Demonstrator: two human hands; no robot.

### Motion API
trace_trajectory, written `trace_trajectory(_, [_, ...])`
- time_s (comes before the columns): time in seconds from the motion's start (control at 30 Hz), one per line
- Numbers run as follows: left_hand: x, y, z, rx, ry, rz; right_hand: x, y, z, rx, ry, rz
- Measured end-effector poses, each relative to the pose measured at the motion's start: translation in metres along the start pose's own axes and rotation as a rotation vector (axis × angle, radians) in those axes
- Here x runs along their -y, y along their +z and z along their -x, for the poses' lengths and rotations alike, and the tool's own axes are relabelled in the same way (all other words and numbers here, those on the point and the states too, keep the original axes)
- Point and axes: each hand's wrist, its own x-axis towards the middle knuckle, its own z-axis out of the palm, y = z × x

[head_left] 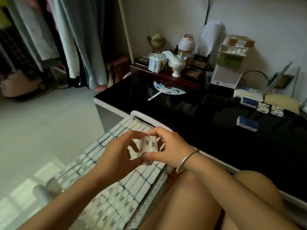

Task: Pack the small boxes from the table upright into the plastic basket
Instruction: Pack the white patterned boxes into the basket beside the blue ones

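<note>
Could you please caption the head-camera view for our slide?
Left hand and right hand hold small boxes over a box-filled plastic basket beside the black table.

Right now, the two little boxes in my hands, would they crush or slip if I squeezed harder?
Probably light: the small boxes sit in fingertip pinches of the left hand and right hand. Their flat sides should not roll, and likely stand steady among the packed rows in the basket. Stiffness unclear.
</note>
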Motion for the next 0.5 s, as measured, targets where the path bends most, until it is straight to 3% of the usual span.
trace_trajectory(0.13, [0.025,-0.041,0.037,0.034,-0.131,0.121,0.018,0.036,-0.013,0.151,0.003,-0.047])
trace_trajectory(0.33, [0.065,-0.081,0.108,-0.401,-0.533,0.234,0.038,0.094,-0.009,0.417,-0.024,-0.081])
trace_trajectory(0.5, [0.085,-0.072,0.144,-0.517,-0.76,0.45,0.038,0.135,-0.007,0.574,-0.045,-0.124])
